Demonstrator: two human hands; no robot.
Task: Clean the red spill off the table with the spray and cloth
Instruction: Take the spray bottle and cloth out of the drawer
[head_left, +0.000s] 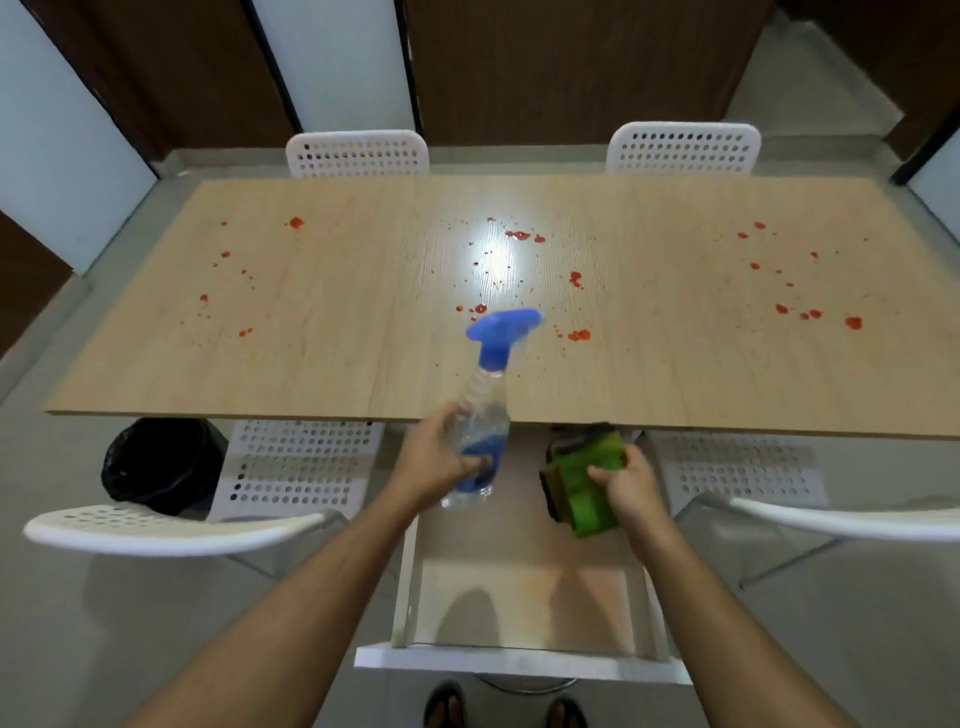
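Observation:
Red spill drops (579, 335) lie scattered in three patches, left, middle and right, on the light wooden table (363, 374). My left hand (436, 462) grips the lower body of a clear spray bottle (483, 415) with a blue head and a little blue liquid; the bottle tilts up over the table's near edge. My right hand (631, 486) holds a folded green cloth (587, 488) just below that edge, above an open white drawer (519, 660).
White perforated chairs stand at the far side (358, 153) (683, 148) and at the near side, left (291, 467) and right (748, 473). A black bin (156, 462) sits on the floor under the table's left part. My feet show at the bottom.

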